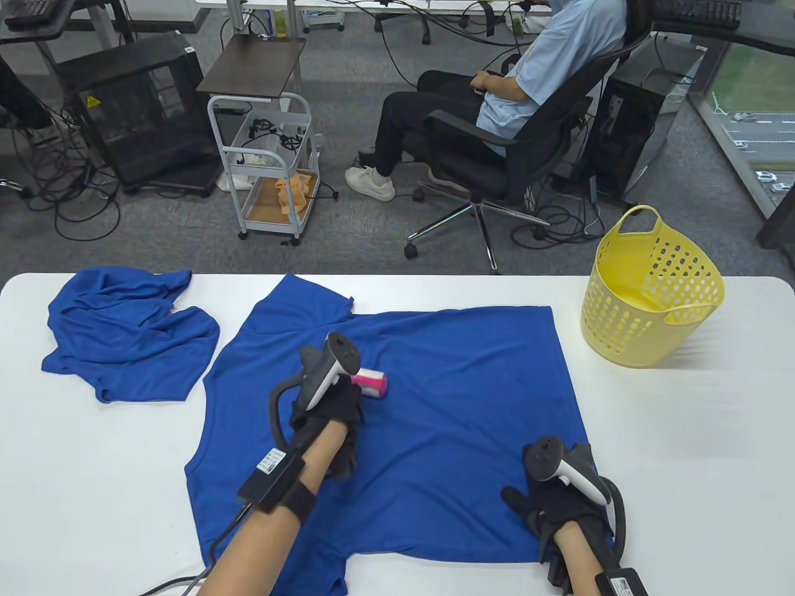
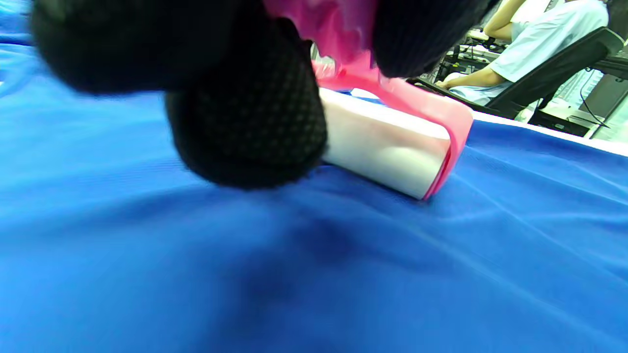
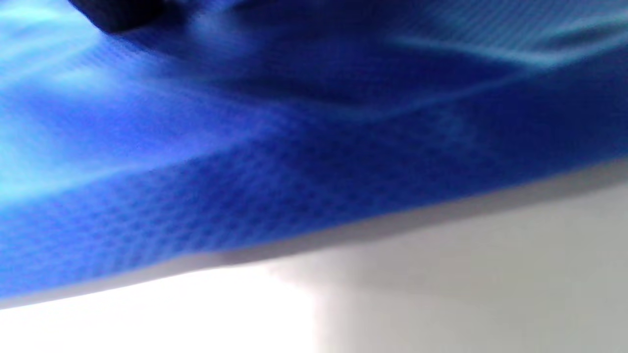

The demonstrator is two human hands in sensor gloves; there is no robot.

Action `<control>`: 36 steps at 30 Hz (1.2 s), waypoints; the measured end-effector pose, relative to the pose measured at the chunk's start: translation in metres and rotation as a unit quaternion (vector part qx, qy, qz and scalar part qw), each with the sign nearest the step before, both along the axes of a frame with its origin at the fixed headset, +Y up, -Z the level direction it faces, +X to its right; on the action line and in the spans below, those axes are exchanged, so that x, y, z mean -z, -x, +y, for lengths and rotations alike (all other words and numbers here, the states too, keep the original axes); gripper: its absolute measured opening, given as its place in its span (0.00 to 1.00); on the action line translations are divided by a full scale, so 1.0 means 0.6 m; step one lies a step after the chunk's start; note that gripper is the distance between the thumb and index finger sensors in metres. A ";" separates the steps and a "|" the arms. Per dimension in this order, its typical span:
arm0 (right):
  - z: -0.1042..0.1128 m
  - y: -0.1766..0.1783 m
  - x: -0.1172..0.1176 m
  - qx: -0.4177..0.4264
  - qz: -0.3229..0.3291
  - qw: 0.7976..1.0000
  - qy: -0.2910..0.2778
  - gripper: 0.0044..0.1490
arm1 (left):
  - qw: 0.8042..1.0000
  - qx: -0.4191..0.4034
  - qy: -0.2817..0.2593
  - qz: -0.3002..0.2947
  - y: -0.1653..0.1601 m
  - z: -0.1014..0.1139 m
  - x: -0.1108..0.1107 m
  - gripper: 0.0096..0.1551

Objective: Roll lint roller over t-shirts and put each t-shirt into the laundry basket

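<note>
Because the blue t-shirt (image 1: 435,403) lies spread flat across the middle of the table (image 1: 683,434), its whole front is open to the lint roller (image 1: 371,380), which sits with its white sticky drum down on the cloth near the chest. The left hand (image 1: 329,403) has its grip clamped on the roller's pink handle; in the left wrist view the gloved fingers (image 2: 245,127) curl over the pink frame just behind the drum (image 2: 387,152), a hold that looks suited to pressing down while rolling. The right hand (image 1: 559,503) rests on the shirt's near right corner by the hem, probably to pin the fabric so it does not bunch or drag under the roller; whether its fingers lie straight or curled I cannot tell. A second blue t-shirt (image 1: 124,335) waits crumpled at the far left, well apart. The yellow laundry basket (image 1: 652,292) stands at the far right, within reach for dropping each shirt in once rolled.
</note>
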State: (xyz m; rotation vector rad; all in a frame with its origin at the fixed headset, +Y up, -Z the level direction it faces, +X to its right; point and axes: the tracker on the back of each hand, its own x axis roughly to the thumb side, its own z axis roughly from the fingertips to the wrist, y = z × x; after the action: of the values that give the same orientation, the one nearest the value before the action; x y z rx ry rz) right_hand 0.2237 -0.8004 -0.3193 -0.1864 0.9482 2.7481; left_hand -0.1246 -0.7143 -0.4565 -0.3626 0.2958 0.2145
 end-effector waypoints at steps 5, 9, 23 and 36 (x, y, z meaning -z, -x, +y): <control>0.001 0.000 0.000 -0.001 0.001 1.000 0.001 0.51 | 1.000 -0.022 0.010 0.014 -0.024 -0.043 0.107 0.42; 0.001 0.002 0.001 -0.002 0.001 1.000 0.003 0.51 | 0.999 -0.028 0.012 0.016 -0.023 -0.066 0.148 0.46; 0.001 0.004 0.002 0.000 0.002 1.000 0.004 0.51 | 0.996 -0.068 0.016 -0.058 0.129 0.066 -0.056 0.36; 0.000 0.004 0.001 0.001 0.001 1.000 0.001 0.51 | 0.991 0.035 0.100 -0.078 0.111 0.068 -0.174 0.33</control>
State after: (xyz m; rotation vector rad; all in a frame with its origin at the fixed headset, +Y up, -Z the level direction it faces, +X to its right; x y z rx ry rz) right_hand 0.2212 -0.8001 -0.3199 -0.1812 0.9504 2.7459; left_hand -0.1910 -0.6734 -0.3523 -0.5637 0.1763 0.0872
